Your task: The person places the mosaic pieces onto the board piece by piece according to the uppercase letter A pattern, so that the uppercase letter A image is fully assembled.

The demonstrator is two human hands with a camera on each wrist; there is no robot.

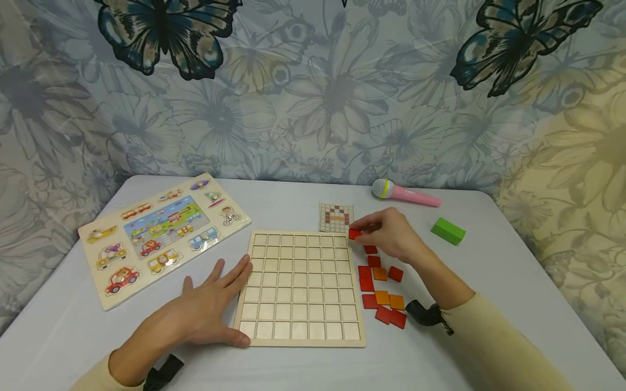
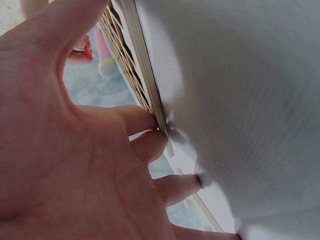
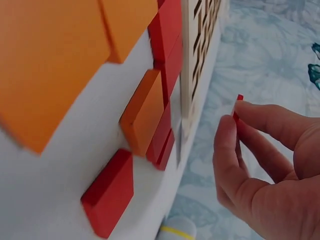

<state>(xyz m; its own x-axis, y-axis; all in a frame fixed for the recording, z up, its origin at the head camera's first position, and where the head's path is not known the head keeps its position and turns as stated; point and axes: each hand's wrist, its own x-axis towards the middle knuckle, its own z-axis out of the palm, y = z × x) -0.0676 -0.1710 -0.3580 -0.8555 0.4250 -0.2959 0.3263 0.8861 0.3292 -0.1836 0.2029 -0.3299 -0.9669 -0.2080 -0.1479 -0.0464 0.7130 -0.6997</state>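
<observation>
White tablecloth (image 1: 293, 370) bore the wooden grid board (image 1: 301, 288), best steadied by the left hand (image 1: 207, 313), fingers spread; near the board's top-right corner, the right hand (image 1: 390, 234) pinched a red tile (image 1: 354, 234)

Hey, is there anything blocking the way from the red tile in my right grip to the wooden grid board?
Nothing visible does. The red tile, pinched in your right grip, is beside the upper right corner of the wooden grid board. Loose tiles lie along its right side, nearer you.
</observation>
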